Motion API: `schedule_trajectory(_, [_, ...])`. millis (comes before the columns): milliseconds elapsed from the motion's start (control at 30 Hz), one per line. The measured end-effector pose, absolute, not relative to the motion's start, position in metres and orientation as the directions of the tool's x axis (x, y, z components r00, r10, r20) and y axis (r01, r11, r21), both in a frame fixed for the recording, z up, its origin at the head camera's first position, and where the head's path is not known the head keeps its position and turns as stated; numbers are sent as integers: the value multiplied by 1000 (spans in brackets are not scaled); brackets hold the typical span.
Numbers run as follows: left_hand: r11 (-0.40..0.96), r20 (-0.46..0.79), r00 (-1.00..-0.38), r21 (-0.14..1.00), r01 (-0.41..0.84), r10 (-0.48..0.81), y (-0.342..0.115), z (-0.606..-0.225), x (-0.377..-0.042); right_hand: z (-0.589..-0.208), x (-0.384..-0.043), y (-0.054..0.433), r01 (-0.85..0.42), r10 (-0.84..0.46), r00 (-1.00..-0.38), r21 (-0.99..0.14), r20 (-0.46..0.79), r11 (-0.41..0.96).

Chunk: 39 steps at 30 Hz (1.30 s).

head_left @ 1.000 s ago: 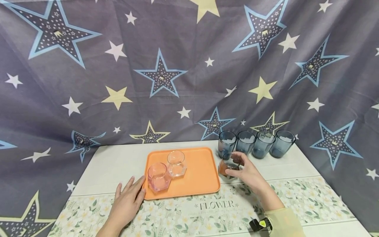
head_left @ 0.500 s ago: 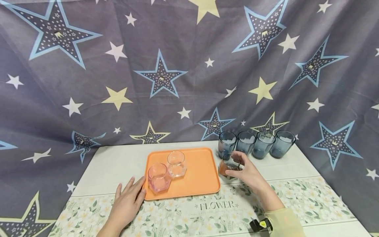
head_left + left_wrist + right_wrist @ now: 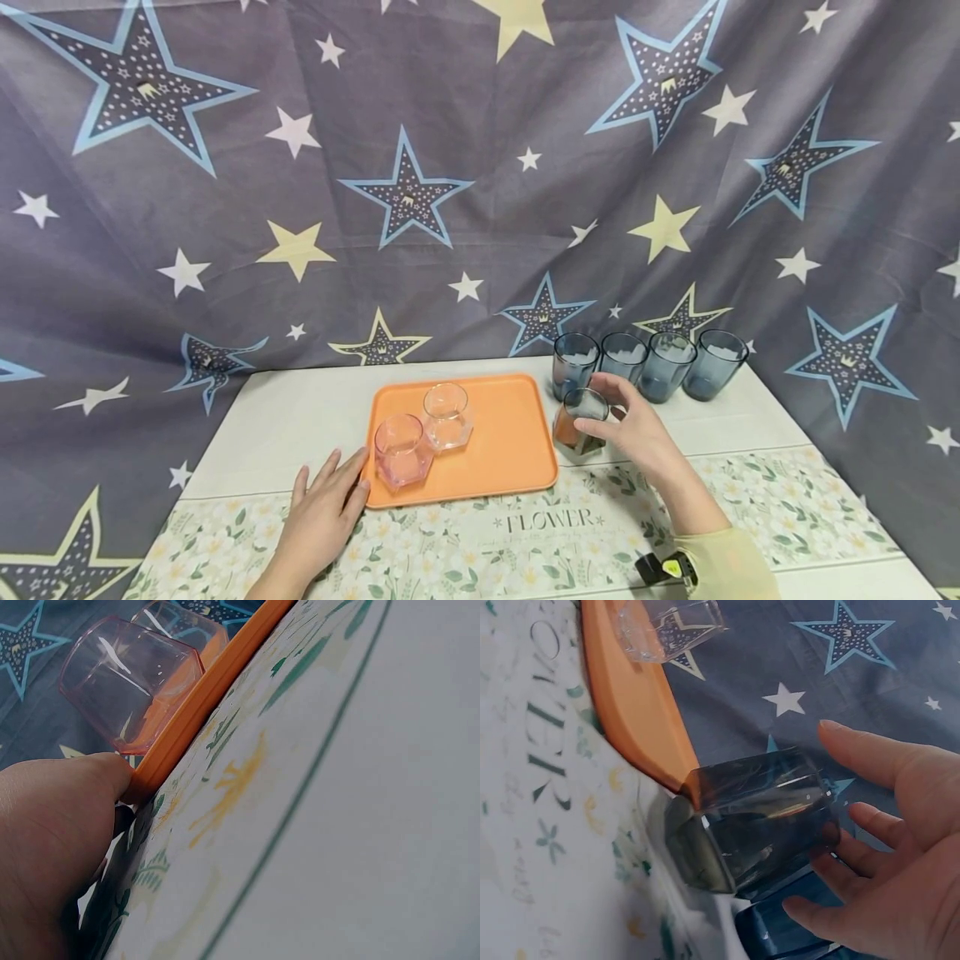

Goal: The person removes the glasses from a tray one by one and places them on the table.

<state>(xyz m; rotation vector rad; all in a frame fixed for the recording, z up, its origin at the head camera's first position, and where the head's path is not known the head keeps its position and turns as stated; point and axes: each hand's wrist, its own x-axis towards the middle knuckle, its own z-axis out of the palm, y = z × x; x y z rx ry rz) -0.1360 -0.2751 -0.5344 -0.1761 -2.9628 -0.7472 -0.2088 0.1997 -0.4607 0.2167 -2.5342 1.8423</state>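
Beside the tray's right edge stands a smoky grey glass [image 3: 579, 425], upright on the table. My right hand [image 3: 637, 425] is spread around its far side, thumb and fingers apart; in the right wrist view the thumb [image 3: 870, 754] stands off the grey glass [image 3: 765, 817], with fingertips near its rim. My left hand [image 3: 322, 508] lies at the left edge of the orange tray [image 3: 502, 462], its fingers fairly straight and touching the rim. On that tray are a pink glass [image 3: 402, 458] and a clear glass [image 3: 447, 421], both upright and close together.
Several blue glasses [image 3: 667, 375] stand in a row at the back right, the leftmost just behind the grey glass. A star-patterned cloth [image 3: 465, 167] hangs behind the table. A floral cover [image 3: 525, 550] runs across the table's front.
My right hand has loosened from the grey glass and drawn slightly right, its fingers spreading. The glass stays in place, and my left hand has not moved.
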Motion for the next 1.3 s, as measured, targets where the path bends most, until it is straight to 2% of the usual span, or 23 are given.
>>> schedule_trajectory(300, [878, 108, -989, 460, 135, 96, -275, -533, -135, -439, -205, 195, -155, -77, -988, -929, 136, 338])
schedule_trajectory(533, [883, 106, -990, 450, 134, 96, -274, -533, -136, -422, -201, 179, -190, -92, -981, -931, 169, 310])
schedule_trajectory(1100, [883, 89, -992, 452, 123, 93, -274, -532, -135, -417, -206, 107, -251, -244, -947, -957, 211, 148])
schedule_trajectory(1300, [881, 98, -991, 456, 126, 91, -274, -530, -135, -418, -207, 83, -252, -284, -936, -958, 207, 135])
